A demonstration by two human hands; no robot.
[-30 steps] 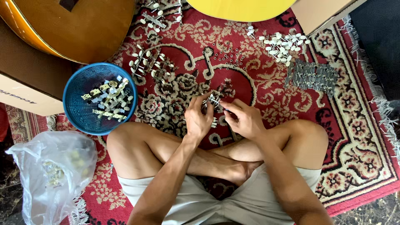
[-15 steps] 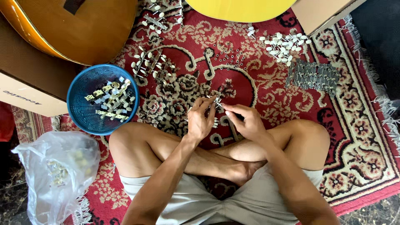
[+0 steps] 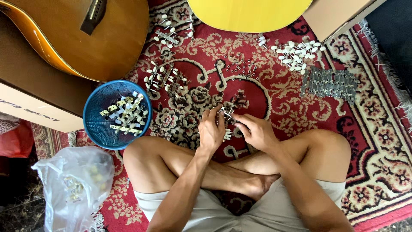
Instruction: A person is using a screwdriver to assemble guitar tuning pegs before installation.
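Sitting cross-legged on red patterned rug [image 3: 377, 141], both forearms reaching forward over the shins. Left hand [image 3: 211, 131] palm-down, fingers curled, pinching small metal tuner part [image 3: 226, 112] at fingertips. Right hand [image 3: 257, 131] closed loosely, thumb and forefinger touching same part from the other side. Part sits between both hands, just above rug. Blue basket [image 3: 96, 124] of tuners well left.

Your left hand [image 3: 211, 131] and right hand [image 3: 257, 131] cover most of the small metal tuner part [image 3: 226, 112], so its shape is too small to tell. The brown guitar [image 3: 81, 34] and yellow guitar [image 3: 249, 13] run off the top edge. The plastic bag [image 3: 71, 189] blurs its contents.
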